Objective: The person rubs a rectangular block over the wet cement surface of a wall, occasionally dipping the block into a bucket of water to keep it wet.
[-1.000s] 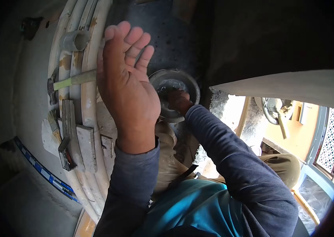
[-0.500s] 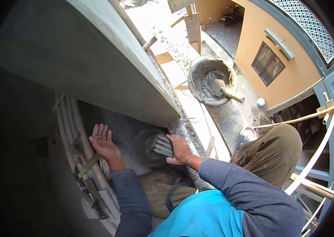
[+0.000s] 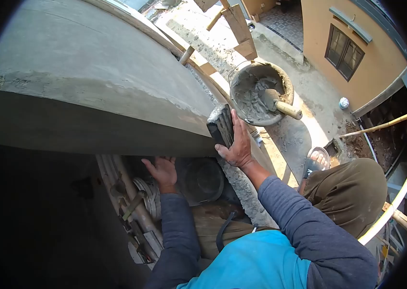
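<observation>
My right hand (image 3: 237, 144) grips a dark ridged block (image 3: 223, 126), which is held against the end of the grey plastered wall (image 3: 117, 82) near its lower corner. The fingers lie along the block's right side, with the thumb at its lower left. My left hand (image 3: 163, 172) is raised with its palm up and fingers apart, holding nothing, below the wall's shaded underside. Just right of that hand, a dark round basin (image 3: 203, 180) sits in the shade.
A bucket (image 3: 288, 79) of wet mortar holds a trowel (image 3: 288, 110) at the upper right. Bamboo poles (image 3: 141, 212) and tools lie at the lower left. A rough concrete edge (image 3: 247, 192) runs beside my legs. Wooden boards (image 3: 236, 24) stand at the top.
My right hand has moved the block up and right, from over the basin to the wall's end. My left hand has shifted right. The view has turned, showing more of the wall's face.
</observation>
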A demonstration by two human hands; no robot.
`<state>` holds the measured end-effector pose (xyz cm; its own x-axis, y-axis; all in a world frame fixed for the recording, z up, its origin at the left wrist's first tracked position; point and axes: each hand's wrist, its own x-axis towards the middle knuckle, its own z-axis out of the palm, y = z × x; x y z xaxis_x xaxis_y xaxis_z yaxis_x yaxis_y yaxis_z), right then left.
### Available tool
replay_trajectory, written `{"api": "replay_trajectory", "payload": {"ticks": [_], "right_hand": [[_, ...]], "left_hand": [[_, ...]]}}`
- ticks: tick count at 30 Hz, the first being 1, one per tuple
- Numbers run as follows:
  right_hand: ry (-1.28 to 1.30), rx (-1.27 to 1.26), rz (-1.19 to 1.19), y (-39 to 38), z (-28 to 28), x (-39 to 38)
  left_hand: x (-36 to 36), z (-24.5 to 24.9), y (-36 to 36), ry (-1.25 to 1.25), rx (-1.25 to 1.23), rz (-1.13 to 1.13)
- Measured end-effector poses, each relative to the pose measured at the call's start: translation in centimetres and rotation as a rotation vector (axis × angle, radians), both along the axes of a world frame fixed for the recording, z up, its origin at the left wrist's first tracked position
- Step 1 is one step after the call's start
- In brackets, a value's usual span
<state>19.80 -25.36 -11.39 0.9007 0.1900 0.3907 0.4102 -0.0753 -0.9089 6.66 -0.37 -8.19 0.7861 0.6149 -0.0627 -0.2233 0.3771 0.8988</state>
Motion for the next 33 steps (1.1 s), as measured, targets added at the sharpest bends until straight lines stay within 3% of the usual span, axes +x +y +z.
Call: {"api": "replay_trajectory", "payload": {"ticks": [1,5,8,14,18,20,22,26,30,33], "right_hand": [[-0.104,0.007,0.004,0.7,1.2,2.0],[-0.198,0.237,0.391,1.8,9.8,9.0],[-0.275,0.242,0.552,3.9,14.3,11.2],[-0.477,0.323,0.606,6.2,21.8,10.3],[-0.415,0.21,0.578,6.8,21.4,9.7],[-0.18,0.122,0.633,8.0,17.1,10.9],[0.073,-0.148,0.607,8.6,12.2,11.9],[-0.051,0.134,0.534,7.2,12.3,10.8],[-0.361,0.281,0.612,5.3,22.8,10.0],[-0.431,0.321,0.56,4.8,28.7,9.1]], "left_hand": [[-0.2,0.4,0.0,-0.001,0.01,0.014],[-0.4,2.4,0.4,0.004,0.072,-0.011],[-0.8,3.0,0.0,0.024,0.154,-0.041],[-1.7,0.5,-0.6,0.073,0.161,-0.058],[-1.7,-0.6,0.1,0.056,0.074,-0.057],[-1.7,-0.7,0.1,0.063,0.083,-0.053],[-1.5,-1.1,0.0,0.063,0.091,-0.058],[-1.4,-1.3,-0.2,0.098,0.149,-0.002],[-2.9,-0.7,0.5,0.146,0.258,0.093],[-4.5,2.3,0.0,0.115,0.343,0.185]]}}
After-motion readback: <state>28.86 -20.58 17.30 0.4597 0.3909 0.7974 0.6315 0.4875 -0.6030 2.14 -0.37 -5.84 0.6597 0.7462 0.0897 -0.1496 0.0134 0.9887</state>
